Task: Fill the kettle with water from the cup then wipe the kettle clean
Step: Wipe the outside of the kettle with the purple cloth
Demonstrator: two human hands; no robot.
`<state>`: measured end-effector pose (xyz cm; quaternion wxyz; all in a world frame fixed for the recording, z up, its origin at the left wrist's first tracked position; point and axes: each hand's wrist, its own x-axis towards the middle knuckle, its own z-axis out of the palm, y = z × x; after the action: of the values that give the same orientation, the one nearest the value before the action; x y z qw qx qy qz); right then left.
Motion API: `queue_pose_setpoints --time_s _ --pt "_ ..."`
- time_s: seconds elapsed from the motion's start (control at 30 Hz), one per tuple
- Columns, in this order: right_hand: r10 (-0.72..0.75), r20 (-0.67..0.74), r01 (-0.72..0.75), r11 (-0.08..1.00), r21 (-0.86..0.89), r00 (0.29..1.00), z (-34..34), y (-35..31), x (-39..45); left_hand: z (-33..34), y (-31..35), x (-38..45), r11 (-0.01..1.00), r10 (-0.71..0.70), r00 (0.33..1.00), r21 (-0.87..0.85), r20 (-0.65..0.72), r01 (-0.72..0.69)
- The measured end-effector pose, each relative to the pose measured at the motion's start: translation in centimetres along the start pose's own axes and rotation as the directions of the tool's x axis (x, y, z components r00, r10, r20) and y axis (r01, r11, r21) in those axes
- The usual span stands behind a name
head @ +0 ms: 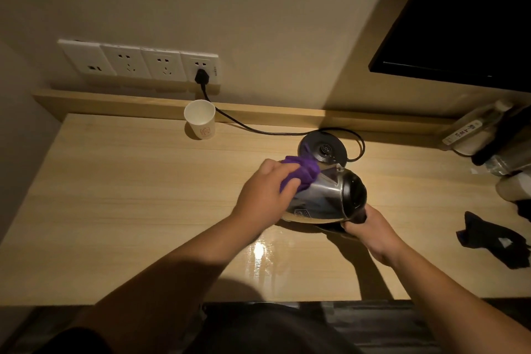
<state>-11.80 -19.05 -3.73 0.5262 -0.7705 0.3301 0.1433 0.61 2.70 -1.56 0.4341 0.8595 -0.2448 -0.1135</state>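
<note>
Wiping stage, by the look of things. Left grip [265, 190] curled round a bunched purple cloth [301, 172], pressing it against the steel side of the kettle [324, 198]. Right grip [370, 231] closed on the kettle's dark handle, just behind the body. Kettle tipped well over, nearly on its side between the two grips, lid end facing the right grip and spout pointing away beyond the left; low over the surface [129, 195], though whether touching it or held just clear cannot be told.

Beyond the left grip, just past the cloth: the black power base [323, 149], standing bare, its cord [253, 129] running to a plug in the wall socket strip [138, 62]. Further off, up and to the left of that grip, the paper cup [200, 119] upright near the back ledge; contents not visible. Near the right grip's outer side, a dark cloth [488, 236] lying loose.

Risks from here, judged rather than seen. With water inside and the body tilted this far, leakage past lid or spout likely, and the spout aims toward a plugged-in base. Wet sheen already showing on the surface below the kettle. Polished steel under a pushing cloth: sideways pressure from the left grip could twist the handle out of the right. Damp underside set back on the base: another hazard.
</note>
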Motion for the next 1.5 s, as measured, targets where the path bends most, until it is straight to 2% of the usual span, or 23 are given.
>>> queue_pose_setpoints --time_s 0.1,0.17,0.3,0.37,0.47,0.53,0.63,0.73,0.83,0.93,1.13,1.2,1.37,1.5 --pt "-0.016 0.015 0.016 1.000 -0.016 1.000 0.4 0.2 -0.2 2.0 1.2 0.1 0.958 0.192 0.981 0.211 0.026 -0.193" --pt "-0.022 0.034 0.023 0.999 -0.025 0.999 0.7 0.4 -0.3 3.0 1.7 0.2 0.918 0.236 0.971 0.321 0.024 -0.231" --pt "-0.052 0.024 0.052 0.998 -0.036 0.998 1.0 0.1 -0.4 3.2 1.8 0.8 0.874 0.288 0.957 0.403 0.020 -0.271" --pt "-0.063 0.019 0.064 0.997 -0.049 0.998 1.0 0.0 -0.4 2.6 1.4 1.2 0.886 0.242 0.970 0.405 0.013 -0.227" --pt "-0.066 0.021 0.067 0.996 -0.053 0.998 1.2 0.2 -0.7 1.1 -0.6 2.2 0.921 0.009 1.000 0.388 0.021 -0.016" --pt "-0.066 0.010 0.067 0.995 -0.068 0.998 1.3 0.3 -0.7 -0.2 -2.2 3.2 0.905 -0.138 0.988 0.413 0.063 0.100" --pt "-0.085 -0.009 0.084 0.992 -0.092 0.996 1.2 0.1 -0.3 -1.6 -3.3 4.3 0.890 -0.248 0.960 0.422 0.131 0.172" --pt "-0.101 -0.020 0.098 0.990 -0.104 0.995 1.4 0.0 -0.3 -1.7 -2.2 4.4 0.917 -0.217 0.969 0.365 0.116 0.161" --pt "-0.104 -0.034 0.100 0.990 -0.095 0.994 1.7 0.0 -0.3 -0.7 0.6 3.2 0.971 -0.066 0.985 0.239 0.161 0.026" --pt "-0.099 -0.041 0.095 0.991 -0.098 0.994 1.8 0.1 -0.2 0.2 1.8 2.4 0.958 0.035 0.981 0.273 0.189 -0.087" --pt "-0.096 -0.063 0.090 0.992 -0.085 0.993 1.6 -0.2 0.2 -0.3 0.6 3.7 0.906 0.030 0.982 0.411 0.187 -0.106" --pt "-0.093 -0.073 0.089 0.994 -0.061 0.993 1.8 -0.2 0.1 -0.7 -0.2 4.2 0.896 -0.014 0.986 0.439 0.166 -0.062" --pt "-0.102 -0.070 0.097 0.993 -0.064 0.992 2.1 -0.3 0.2 -2.7 -4.2 4.2 0.849 -0.236 0.966 0.506 0.104 0.152" --pt "-0.056 -0.086 0.054 0.998 -0.020 0.995 2.3 -0.3 0.7 -2.1 -4.0 2.2 0.903 -0.209 0.978 0.385 0.011 0.189"
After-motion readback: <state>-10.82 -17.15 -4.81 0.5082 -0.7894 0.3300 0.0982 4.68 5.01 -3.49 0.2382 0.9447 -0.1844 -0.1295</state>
